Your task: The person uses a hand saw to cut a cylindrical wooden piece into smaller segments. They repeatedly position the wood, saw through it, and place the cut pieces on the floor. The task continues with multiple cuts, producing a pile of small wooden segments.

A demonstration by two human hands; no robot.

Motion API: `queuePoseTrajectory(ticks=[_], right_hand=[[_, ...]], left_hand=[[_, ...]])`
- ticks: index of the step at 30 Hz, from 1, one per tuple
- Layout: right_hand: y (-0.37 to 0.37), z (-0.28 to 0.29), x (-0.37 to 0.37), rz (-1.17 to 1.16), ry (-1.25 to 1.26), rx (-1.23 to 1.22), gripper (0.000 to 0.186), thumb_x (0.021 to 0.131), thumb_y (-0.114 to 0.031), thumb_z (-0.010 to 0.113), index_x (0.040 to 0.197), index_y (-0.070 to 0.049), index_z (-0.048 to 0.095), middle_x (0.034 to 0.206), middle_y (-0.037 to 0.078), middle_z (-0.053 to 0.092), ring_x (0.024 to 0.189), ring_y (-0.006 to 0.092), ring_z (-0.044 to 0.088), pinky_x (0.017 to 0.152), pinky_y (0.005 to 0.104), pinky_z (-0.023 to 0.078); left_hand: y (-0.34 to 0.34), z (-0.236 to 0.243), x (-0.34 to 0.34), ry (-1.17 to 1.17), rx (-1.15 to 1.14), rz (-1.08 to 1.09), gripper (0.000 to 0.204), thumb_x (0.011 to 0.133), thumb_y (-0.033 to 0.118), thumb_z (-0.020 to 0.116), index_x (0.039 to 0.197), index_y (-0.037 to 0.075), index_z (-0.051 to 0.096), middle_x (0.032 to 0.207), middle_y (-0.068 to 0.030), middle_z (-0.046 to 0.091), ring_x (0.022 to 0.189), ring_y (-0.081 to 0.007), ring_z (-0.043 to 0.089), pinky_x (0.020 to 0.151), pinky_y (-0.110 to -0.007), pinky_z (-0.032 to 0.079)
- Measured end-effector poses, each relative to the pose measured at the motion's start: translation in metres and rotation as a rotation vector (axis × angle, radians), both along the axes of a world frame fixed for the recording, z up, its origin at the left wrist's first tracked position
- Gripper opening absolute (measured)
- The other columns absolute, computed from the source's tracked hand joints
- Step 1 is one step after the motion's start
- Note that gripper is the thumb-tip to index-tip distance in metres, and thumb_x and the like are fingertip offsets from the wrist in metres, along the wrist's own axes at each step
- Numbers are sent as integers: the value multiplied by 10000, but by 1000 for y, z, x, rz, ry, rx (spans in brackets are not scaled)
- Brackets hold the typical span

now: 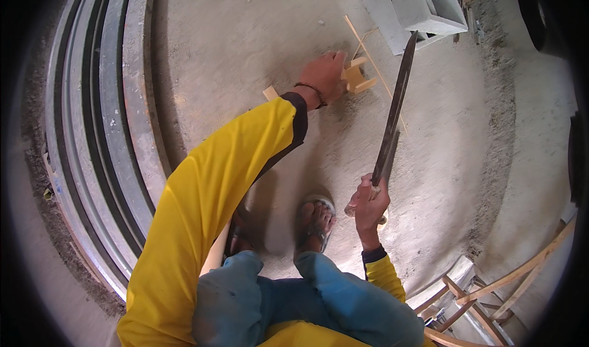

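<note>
In my right hand is a long dark-bladed machete, the fingers wrapped round its handle. The blade slants up and away, its tip near a whitish box-like object. My left hand, at the end of a yellow sleeve, is stretched out over the floor. Its fingers are closed at the edge of a small notched piece of pale wood; the fingertips are partly hidden. A thin wooden strip lies just right of that piece. Beside my left wrist is another small wood offcut.
Long grey metal beams lie along the left. The whitish box-like object stands at the far right. A wooden frame sits at the near right. My sandalled feet rest on the dusty concrete floor.
</note>
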State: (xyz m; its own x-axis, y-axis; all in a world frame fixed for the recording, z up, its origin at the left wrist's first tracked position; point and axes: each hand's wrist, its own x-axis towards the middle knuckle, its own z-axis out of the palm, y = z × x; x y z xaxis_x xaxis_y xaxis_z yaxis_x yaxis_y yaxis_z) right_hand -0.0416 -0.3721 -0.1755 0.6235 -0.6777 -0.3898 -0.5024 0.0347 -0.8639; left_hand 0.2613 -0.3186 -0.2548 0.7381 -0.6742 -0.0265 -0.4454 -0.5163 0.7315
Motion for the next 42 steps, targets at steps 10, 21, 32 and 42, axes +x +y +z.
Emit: queuePoseTrajectory(ticks=[10, 21, 32, 42], right_hand=[[-1, -5, 7, 84, -16, -34, 139, 1058, -183, 595, 1062, -45, 585, 659, -19, 568, 501, 54, 567, 444, 221, 417], [10, -31, 35, 338, -55, -118, 173, 1063, -244, 635, 1049, -76, 593, 638, -61, 516, 479, 32, 504, 432, 221, 398], [13, -33, 28, 403, 37, -101, 181, 1060, -247, 625, 1041, -68, 609, 622, -54, 527, 482, 35, 510, 437, 237, 380], [9, -37, 19, 408, 61, -124, 184, 1060, -240, 616, 1043, -57, 616, 620, -38, 552, 485, 38, 510, 448, 247, 378]], left_hand=[[11, -20, 31, -100, -67, 119, 341, 870, 235, 760, 1121, 46, 629, 1061, -208, 711, 979, -424, 695, 835, -499, 558], [169, -23, 66, -268, -86, 613, 349, 865, 85, 751, 1153, 54, 555, 1064, -151, 645, 949, -378, 677, 811, -466, 556], [178, 7, 34, -60, -84, 220, 549, 833, 286, 871, 1253, 79, 585, 963, -55, 642, 798, -174, 654, 683, -340, 546], [172, -30, 49, -149, 38, 609, 786, 714, 551, 917, 1225, 27, 629, 920, -91, 652, 798, -222, 633, 739, -378, 549]])
